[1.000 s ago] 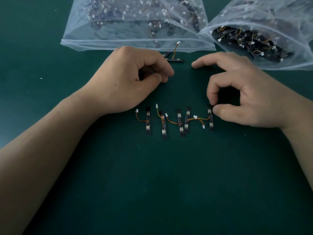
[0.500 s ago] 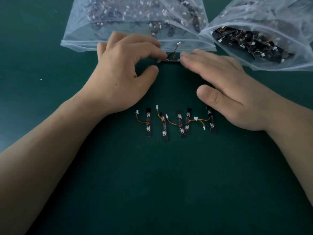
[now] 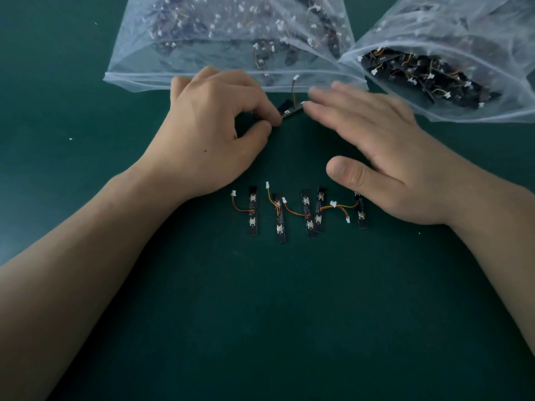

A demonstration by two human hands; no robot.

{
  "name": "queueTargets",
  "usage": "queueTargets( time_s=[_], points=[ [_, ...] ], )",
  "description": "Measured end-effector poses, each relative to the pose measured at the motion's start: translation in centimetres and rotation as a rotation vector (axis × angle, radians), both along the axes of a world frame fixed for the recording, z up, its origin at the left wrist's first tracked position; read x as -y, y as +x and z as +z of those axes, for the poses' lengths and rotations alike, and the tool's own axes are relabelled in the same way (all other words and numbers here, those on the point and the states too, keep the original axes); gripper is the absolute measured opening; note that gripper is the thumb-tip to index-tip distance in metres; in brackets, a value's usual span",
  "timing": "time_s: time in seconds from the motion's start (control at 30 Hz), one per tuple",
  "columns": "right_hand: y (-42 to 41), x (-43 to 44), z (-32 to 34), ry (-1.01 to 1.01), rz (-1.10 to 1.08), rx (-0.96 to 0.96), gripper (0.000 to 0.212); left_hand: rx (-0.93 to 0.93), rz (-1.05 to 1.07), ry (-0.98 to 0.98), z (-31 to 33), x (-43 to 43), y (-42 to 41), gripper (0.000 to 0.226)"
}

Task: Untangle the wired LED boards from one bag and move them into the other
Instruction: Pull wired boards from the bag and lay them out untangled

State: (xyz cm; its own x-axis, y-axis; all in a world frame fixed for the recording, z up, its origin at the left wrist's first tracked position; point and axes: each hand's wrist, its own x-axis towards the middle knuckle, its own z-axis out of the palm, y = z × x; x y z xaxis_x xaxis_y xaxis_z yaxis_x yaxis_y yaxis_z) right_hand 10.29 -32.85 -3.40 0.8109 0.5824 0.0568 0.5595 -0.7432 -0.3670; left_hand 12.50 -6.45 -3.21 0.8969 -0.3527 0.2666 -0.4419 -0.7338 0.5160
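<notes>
On the green mat (image 3: 260, 314) the left hand (image 3: 214, 134) pinches an LED board (image 3: 290, 110), the flat-fingered right hand (image 3: 385, 157) touching its end: untangling, I'd judge, needing a snag-free lift next.

Left bag (image 3: 139, 62) beside right bag (image 3: 477, 33) at back, single board (image 3: 291, 111) before left bag, row of boards (image 3: 306, 212) nearest
</notes>
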Motion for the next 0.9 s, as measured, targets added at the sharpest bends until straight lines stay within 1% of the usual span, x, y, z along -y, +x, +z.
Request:
queueTargets(
  time_s=[0.07, 0.23, 0.33, 0.47, 0.57, 0.67, 0.73, 0.77, 0.83, 0.87, 0.9],
  points=[
    [0.08, -0.01, -0.07, -0.01, -0.002, 0.0, 0.073, -0.004, -0.018, -0.002, -0.02, 0.02, -0.07, 0.014],
    [0.06, 0.03, 0.07, 0.076, -0.048, 0.032, 0.064, -0.021, -0.043, -0.028, 0.13, -0.2, 0.06, 0.014],
    [-0.01, -0.13, 0.17, 0.046, -0.023, 0.017, 0.066, -0.035, -0.084, -0.024, 0.17, -0.18, 0.14, 0.018],
    [0.11, -0.55, 0.13, -0.067, 0.019, 0.003, 0.07, -0.028, -0.1, 0.011, 0.01, -0.12, 0.14, 0.022],
    [0.25, -0.63, 0.1, -0.06, -0.001, 0.041, 0.066, -0.026, -0.086, 0.005, -0.15, 0.01, 0.12, 0.021],
    [0.23, -0.6, 0.07, 0.008, -0.041, 0.113, 0.054, -0.013, -0.064, -0.024, -0.02, 0.2, 0.09, 0.017],
    [0.3, -0.66, 0.03, 0.079, -0.049, 0.166, 0.04, -0.029, -0.045, -0.091, 0.16, 0.24, 0.03, 0.027],
    [0.32, -0.68, 0.01, 0.12, -0.051, 0.186, 0.033, -0.041, -0.029, -0.119, 0.23, 0.23, 0.01, 0.028],
    [0.34, -0.64, -0.05, 0.195, -0.074, 0.193, 0.023, -0.056, -0.013, -0.137, 0.22, 0.2, -0.05, 0.018],
    [0.34, -0.59, -0.05, 0.227, -0.098, 0.178, 0.018, -0.059, -0.014, -0.126, 0.24, 0.19, -0.1, 0.016],
    [0.29, -0.55, -0.05, 0.257, -0.129, 0.153, 0.014, -0.061, -0.023, -0.108, 0.28, 0.17, -0.17, 0.022]
  ],
)
